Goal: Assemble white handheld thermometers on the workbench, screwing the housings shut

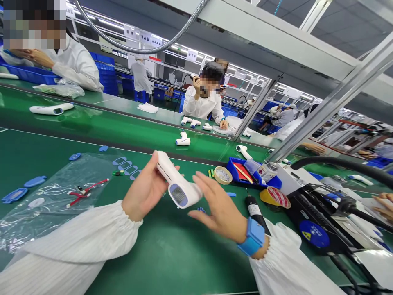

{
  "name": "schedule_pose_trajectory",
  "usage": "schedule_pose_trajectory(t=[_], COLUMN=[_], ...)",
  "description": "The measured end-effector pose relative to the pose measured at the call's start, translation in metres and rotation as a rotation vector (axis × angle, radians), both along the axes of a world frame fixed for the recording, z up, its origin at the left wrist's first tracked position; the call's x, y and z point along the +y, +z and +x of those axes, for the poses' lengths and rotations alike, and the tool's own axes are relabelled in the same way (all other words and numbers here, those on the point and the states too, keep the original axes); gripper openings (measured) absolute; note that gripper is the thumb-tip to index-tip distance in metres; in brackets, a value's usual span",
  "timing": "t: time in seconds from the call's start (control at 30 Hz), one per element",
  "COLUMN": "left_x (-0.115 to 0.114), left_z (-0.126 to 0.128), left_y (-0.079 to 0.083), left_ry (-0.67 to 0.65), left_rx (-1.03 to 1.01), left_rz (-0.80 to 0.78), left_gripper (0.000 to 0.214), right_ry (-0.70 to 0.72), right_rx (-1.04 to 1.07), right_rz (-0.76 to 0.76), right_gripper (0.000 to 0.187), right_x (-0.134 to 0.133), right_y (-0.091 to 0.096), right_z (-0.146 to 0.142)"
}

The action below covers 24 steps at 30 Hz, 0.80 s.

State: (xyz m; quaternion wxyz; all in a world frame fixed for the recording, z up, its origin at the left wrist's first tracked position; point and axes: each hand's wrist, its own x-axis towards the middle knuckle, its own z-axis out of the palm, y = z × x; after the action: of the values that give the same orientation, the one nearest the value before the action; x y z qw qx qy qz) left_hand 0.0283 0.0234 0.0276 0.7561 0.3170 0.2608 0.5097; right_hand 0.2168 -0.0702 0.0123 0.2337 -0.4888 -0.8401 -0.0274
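A white infrared thermometer (179, 184) with a blue-framed display is tilted in front of me, its screen facing up toward the camera. My left hand (147, 186) is closed around its handle. Beside its other end is my right hand (219, 207), thumb and fingers apart; whether the fingertips touch the casing, I cannot tell. A blue band (252, 237) circles my right wrist. Below the thermometer lies a small blue part (201, 209). On the left, a clear plastic bag (66, 192) has red-wired parts (81, 193) on it, with blue oval covers (35, 181) alongside.
Blue display frames (124, 165) lie behind my left hand. To the right are a tape roll (223, 175), a blue bin (245, 172), an electric screwdriver (254, 209) and a black machine (316, 221). More thermometers (183, 139) rest on the green conveyor (135, 133); co-workers sit beyond.
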Motion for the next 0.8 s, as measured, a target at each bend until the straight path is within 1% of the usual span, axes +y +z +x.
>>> schedule_pose_trajectory(t=[0.07, 0.1, 0.13, 0.2, 0.23, 0.27, 0.3, 0.37, 0.4, 0.43, 0.47, 0.53, 0.57, 0.6, 0.63, 0.7, 0.73, 0.77, 0.8], left_x=[0.002, 0.003, 0.004, 0.001, -0.003, -0.008, -0.014, -0.027, -0.034, -0.04, -0.044, -0.049, -0.05, -0.05, -0.049, -0.047, -0.047, -0.046, -0.046], left_z=[0.0, -0.001, -0.003, -0.007, -0.008, -0.009, -0.01, -0.01, -0.01, -0.01, -0.01, -0.011, -0.011, -0.012, -0.012, -0.013, -0.013, -0.014, -0.014], left_y=[-0.015, -0.024, -0.033, -0.049, -0.055, -0.06, -0.063, -0.066, -0.067, -0.068, -0.069, -0.072, -0.074, -0.075, -0.076, -0.077, -0.077, -0.077, -0.077], left_ry=[-0.073, -0.121, -0.164, -0.205, -0.209, -0.214, -0.228, -0.312, -0.365, -0.42, -0.469, -0.539, -0.556, -0.565, -0.565, -0.556, -0.553, -0.549, -0.547], left_rx=[0.101, 0.182, 0.277, 0.492, 0.601, 0.704, 0.797, 0.936, 0.991, 1.045, 1.096, 1.179, 1.205, 1.218, 1.22, 1.212, 1.205, 1.2, 1.201], left_rz=[-0.019, -0.004, 0.02, 0.111, 0.198, 0.323, 0.482, 0.843, 1.0, 1.123, 1.211, 1.295, 1.312, 1.323, 1.331, 1.343, 1.349, 1.352, 1.353], left_gripper=[0.036, 0.041, 0.047, 0.051, 0.051, 0.048, 0.044, 0.04, 0.043, 0.049, 0.056, 0.065, 0.066, 0.066, 0.065, 0.064, 0.064, 0.065, 0.065], right_ry=[0.086, 0.08, 0.033, -0.147, -0.237, -0.304, -0.339, -0.356, -0.365, -0.375, -0.381, -0.365, -0.348, -0.335, -0.338, -0.389, -0.408, -0.415, -0.409], right_rx=[0.064, 0.12, 0.183, 0.297, 0.341, 0.39, 0.445, 0.554, 0.555, 0.505, 0.416, 0.201, 0.142, 0.144, 0.194, 0.319, 0.343, 0.322, 0.26], right_rz=[-0.059, -0.097, -0.129, -0.168, -0.174, -0.154, -0.106, 0.053, 0.114, 0.128, 0.089, -0.082, -0.146, -0.16, -0.117, 0.026, 0.054, 0.031, -0.039], right_gripper=[0.052, 0.047, 0.045, 0.046, 0.047, 0.048, 0.049, 0.052, 0.053, 0.055, 0.056, 0.053, 0.051, 0.049, 0.049, 0.053, 0.055, 0.057, 0.057], right_x=[0.008, 0.013, 0.017, 0.027, 0.032, 0.037, 0.043, 0.054, 0.06, 0.065, 0.071, 0.08, 0.083, 0.086, 0.088, 0.089, 0.089, 0.089, 0.089], right_y=[0.003, 0.006, 0.011, 0.024, 0.033, 0.041, 0.048, 0.055, 0.055, 0.053, 0.05, 0.042, 0.039, 0.038, 0.037, 0.037, 0.038, 0.038, 0.039], right_z=[-0.013, -0.015, -0.014, -0.007, -0.002, 0.002, 0.006, 0.009, 0.009, 0.008, 0.006, 0.002, 0.0, -0.002, -0.003, -0.005, -0.006, -0.006, -0.006])
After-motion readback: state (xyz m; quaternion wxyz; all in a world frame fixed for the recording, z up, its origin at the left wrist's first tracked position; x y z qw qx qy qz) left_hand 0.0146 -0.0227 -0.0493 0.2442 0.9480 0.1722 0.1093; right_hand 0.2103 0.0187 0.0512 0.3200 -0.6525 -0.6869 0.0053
